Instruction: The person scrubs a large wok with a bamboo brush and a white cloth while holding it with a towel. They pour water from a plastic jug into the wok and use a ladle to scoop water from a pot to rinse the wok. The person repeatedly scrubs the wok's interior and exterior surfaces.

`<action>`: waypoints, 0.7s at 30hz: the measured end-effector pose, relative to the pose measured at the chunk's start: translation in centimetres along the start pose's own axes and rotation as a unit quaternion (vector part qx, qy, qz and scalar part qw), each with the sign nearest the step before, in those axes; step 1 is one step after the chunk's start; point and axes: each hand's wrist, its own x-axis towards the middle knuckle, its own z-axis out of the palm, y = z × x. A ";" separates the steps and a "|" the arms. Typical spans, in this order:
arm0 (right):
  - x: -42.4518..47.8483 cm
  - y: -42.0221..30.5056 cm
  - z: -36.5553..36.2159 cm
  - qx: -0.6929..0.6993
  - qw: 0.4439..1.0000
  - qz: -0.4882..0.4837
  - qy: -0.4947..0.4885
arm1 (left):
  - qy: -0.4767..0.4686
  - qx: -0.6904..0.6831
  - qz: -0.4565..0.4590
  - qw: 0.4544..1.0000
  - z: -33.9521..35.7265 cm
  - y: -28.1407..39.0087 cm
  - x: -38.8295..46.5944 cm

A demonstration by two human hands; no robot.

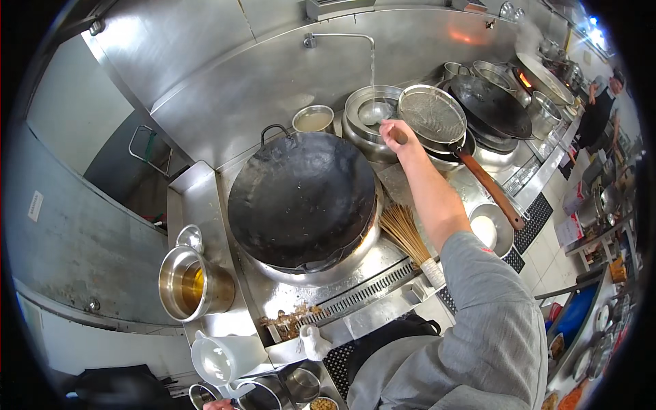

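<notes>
My right hand grips the wooden handle of a metal ladle, whose bowl is under water running from a wall faucet, above a steel pot. Left of that hand a large black wok sits on the range, with no food in it. A bamboo wok brush lies below my right forearm. At the bottom edge my left hand shows only in part, near the handle of a white plastic pitcher; what it holds is unclear.
A wire-mesh strainer with a wooden handle rests right of the pot. A steel pot with yellow liquid stands on the left ledge. Food scraps lie in the drain channel. More woks and a steaming pan stand farther right, where another person stands.
</notes>
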 end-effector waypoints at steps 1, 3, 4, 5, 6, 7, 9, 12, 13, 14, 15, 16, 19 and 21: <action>-0.8 0.9 1.1 0.011 0.999 -0.021 -0.024 | -0.037 -0.006 -0.014 0.999 -0.2 0.4 -0.2; -1.8 1.2 2.2 0.040 0.997 -0.031 -0.051 | -0.084 -0.037 -0.025 0.995 0.2 -0.5 -0.9; -2.1 1.0 2.9 0.058 0.997 -0.008 -0.059 | -0.080 -0.044 -0.050 0.995 1.1 -0.7 -1.3; -2.5 0.7 3.7 0.076 0.995 0.015 -0.068 | -0.039 -0.080 -0.144 0.986 3.0 -1.0 -1.5; -3.3 -0.9 4.3 0.076 0.994 0.049 -0.056 | -0.143 -0.154 -0.117 0.971 3.7 -1.0 -1.3; -4.4 -0.4 5.4 0.079 0.990 0.088 -0.073 | -0.160 -0.185 -0.121 0.962 4.6 -1.2 -1.5; -6.7 0.2 6.7 0.102 0.982 0.143 -0.076 | -0.221 -0.153 -0.150 0.952 6.7 -1.6 -2.2; -12.1 3.2 9.2 0.154 0.953 0.252 -0.067 | -0.404 -0.052 0.068 0.911 11.9 -2.5 -2.2; -14.6 4.8 9.2 0.156 0.959 0.228 -0.069 | -0.428 -0.044 0.107 0.896 13.4 -2.7 -2.8; -16.5 5.4 9.2 0.143 0.962 0.218 -0.077 | -0.438 -0.032 0.130 0.889 15.3 -2.7 -3.4; -18.1 5.8 8.9 0.128 0.967 0.207 -0.082 | -0.450 -0.021 0.150 0.880 16.9 -2.9 -4.2; -19.8 6.3 8.7 0.116 0.969 0.207 -0.076 | -0.451 -0.013 0.157 0.879 18.3 -3.3 -5.1; -23.2 7.8 7.4 0.023 0.980 0.193 -0.047 | -0.467 0.012 0.184 0.865 21.7 -5.3 -6.9; -25.8 8.4 6.1 -0.124 0.979 0.157 -0.043 | -0.500 0.034 0.167 0.849 23.1 -6.5 -7.9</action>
